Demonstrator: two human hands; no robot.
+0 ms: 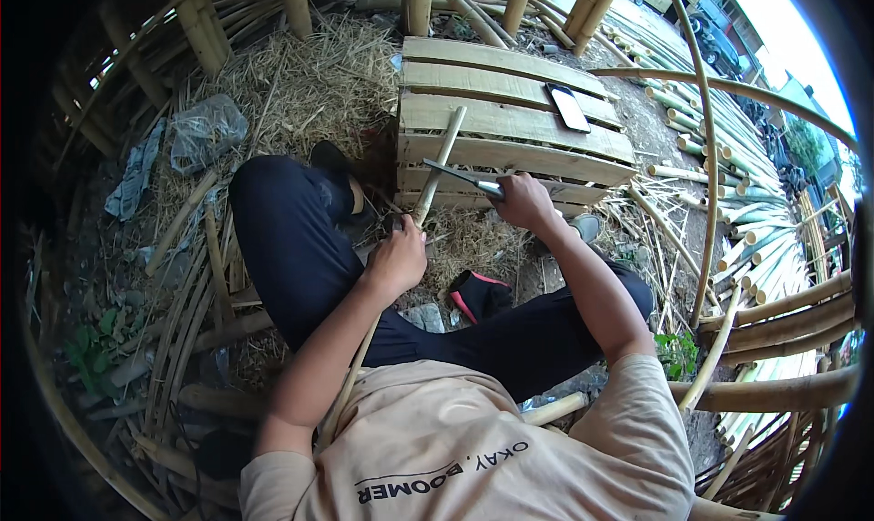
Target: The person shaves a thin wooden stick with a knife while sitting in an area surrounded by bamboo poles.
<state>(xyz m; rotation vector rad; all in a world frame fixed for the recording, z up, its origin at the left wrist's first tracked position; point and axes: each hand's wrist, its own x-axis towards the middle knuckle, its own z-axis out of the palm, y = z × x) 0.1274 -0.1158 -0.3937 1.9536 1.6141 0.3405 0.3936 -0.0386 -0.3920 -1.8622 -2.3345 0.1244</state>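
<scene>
In the head view, the left hand (401, 253) has its fingers wrapped round the stick (447, 148), which slants up and away with its far end over the bench (514, 125). The right hand (528, 201) is clenched on the knife (455, 174), its blade pointing left and crossing the stick ahead of the left hand. Whether the edge touches the stick, or the stick rests on the bench, I cannot tell from this angle.

To work the blade well, the left fingers should probably hold firmly and stay behind the edge, with the stick braced so it cannot roll. A shallow blade angle and short, even strokes toward the far end should give the best control; a steep angle could bite too deep. Strokes toward the body would put the left hand and the legs (291, 239) at risk.

The bench lies right under the blade, so its slats could catch the tip. The phone (569, 109) lies farther back on it, to the right, best kept clear of a wide swing. A black-and-pink item (480, 295) lies between the legs. Straw (300, 89) covers the ground beyond, with a clear bag (208, 131) on the left and cut poles (751, 212) stacked on the right.
</scene>
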